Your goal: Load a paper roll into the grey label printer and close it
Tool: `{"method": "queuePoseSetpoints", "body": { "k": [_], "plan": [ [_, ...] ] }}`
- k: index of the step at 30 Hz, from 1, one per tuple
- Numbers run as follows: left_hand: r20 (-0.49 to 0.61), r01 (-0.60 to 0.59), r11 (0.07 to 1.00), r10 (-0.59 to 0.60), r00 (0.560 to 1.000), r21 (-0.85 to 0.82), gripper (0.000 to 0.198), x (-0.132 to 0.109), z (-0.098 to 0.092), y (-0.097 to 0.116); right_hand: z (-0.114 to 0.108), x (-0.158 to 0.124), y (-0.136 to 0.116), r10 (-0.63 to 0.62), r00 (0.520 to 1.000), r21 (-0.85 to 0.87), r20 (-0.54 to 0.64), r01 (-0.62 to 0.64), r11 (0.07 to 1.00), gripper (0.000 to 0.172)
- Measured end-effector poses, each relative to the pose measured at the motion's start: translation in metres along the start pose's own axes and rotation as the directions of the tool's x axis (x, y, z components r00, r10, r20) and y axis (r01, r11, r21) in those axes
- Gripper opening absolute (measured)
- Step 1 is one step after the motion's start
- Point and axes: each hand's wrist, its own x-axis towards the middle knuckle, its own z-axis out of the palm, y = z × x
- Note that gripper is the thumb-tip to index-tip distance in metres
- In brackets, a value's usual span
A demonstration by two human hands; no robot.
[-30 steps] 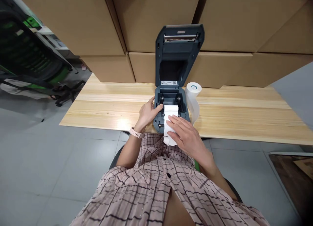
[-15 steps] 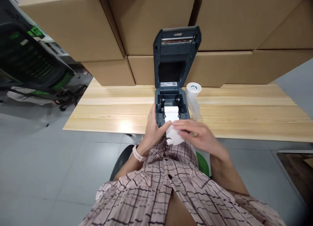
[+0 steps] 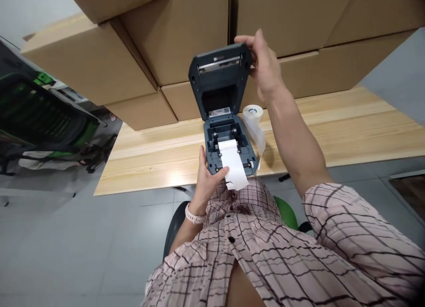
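A dark grey label printer (image 3: 208,141) stands at the table's front edge with its lid (image 3: 199,83) raised. White label paper (image 3: 235,167) runs out of its bay over the front edge and ends in a torn edge. My left hand (image 3: 207,183) holds the printer's front left corner, the thumb pressing the paper down and the fingers along the side. Up at the lid's top right corner, my right hand (image 3: 265,66) grips the rim, some fingers hidden behind it. Right of the printer stands a white paper roll (image 3: 253,112), its loose strip trailing forward.
Cardboard boxes (image 3: 186,37) are stacked along the back of the wooden table (image 3: 149,159), close behind the lid. A black and green office chair (image 3: 40,117) stands on the floor at the left. A green seat edge (image 3: 286,212) shows beside my lap.
My right hand has left the paper at the front and moved up to the lid's top right corner. The lid looks tilted slightly forward. My left hand stays at the paper; the view has turned.
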Motion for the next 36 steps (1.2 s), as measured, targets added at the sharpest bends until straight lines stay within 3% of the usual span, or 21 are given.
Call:
{"method": "queuePoseSetpoints", "body": {
  "k": [3, 5, 9, 12, 18, 27, 29, 31, 32, 34, 35, 36],
  "plan": [
    [0.009, 0.049, 0.999, -0.049, 0.999, 0.012, 0.131, -0.006, -0.004, 0.004, -0.006, -0.068, -0.010, -0.255, 0.967, -0.105, -0.027, 0.251, 0.962, 0.060],
    [0.003, 0.047, 0.999, -0.047, 0.999, 0.013, 0.134, -0.013, -0.008, 0.005, -0.011, -0.120, -0.012, -0.370, 0.928, -0.154, 0.037, 0.371, 0.916, 0.056],
    [-0.022, -0.029, 0.997, 0.028, 0.999, -0.071, 0.121, -0.019, -0.015, 0.006, -0.015, -0.202, 0.002, -0.423, 0.884, -0.265, 0.198, 0.464, 0.845, 0.044],
    [-0.057, -0.031, 0.995, 0.026, 0.998, -0.091, 0.118, -0.013, -0.012, 0.008, -0.013, -0.233, 0.020, -0.406, 0.885, -0.355, 0.229, 0.465, 0.811, 0.040],
    [-0.063, 0.057, 0.990, -0.066, 0.996, -0.129, 0.113, -0.004, 0.006, 0.011, -0.002, -0.246, 0.033, -0.467, 0.874, -0.384, 0.136, 0.481, 0.788, 0.042],
    [-0.073, -0.036, 0.999, 0.035, 0.997, -0.022, 0.090, -0.012, 0.003, 0.003, 0.004, -0.249, 0.036, -0.423, 0.903, -0.395, 0.077, 0.417, 0.818, 0.043],
    [-0.159, -0.056, 0.998, 0.056, 0.986, 0.003, 0.083, -0.027, -0.001, -0.004, 0.004, -0.249, 0.036, -0.410, 0.909, -0.393, 0.071, 0.403, 0.826, 0.043],
    [-0.330, -0.078, 0.996, 0.087, 0.940, 0.041, 0.060, -0.045, -0.005, -0.012, 0.004, -0.248, 0.035, -0.400, 0.914, -0.392, 0.068, 0.393, 0.832, 0.044],
    [-0.365, -0.061, 0.998, 0.068, 0.929, 0.032, 0.048, -0.053, -0.007, -0.014, 0.004, -0.248, 0.034, -0.393, 0.917, -0.394, 0.065, 0.385, 0.834, 0.044],
    [-0.145, 0.108, 0.994, -0.112, 0.983, -0.035, 0.052, -0.063, -0.009, -0.014, 0.005, -0.248, 0.033, -0.386, 0.921, -0.398, 0.054, 0.374, 0.838, 0.044],
    [0.045, 0.227, 0.971, -0.224, 0.974, -0.071, 0.060, -0.064, -0.008, -0.012, 0.005, -0.247, 0.033, -0.386, 0.921, -0.397, 0.048, 0.373, 0.839, 0.044],
    [0.243, 0.346, 0.934, -0.316, 0.917, -0.093, 0.067, -0.064, -0.006, -0.008, 0.005, -0.247, 0.033, -0.391, 0.920, -0.394, 0.044, 0.375, 0.839, 0.044]
  ]
}}
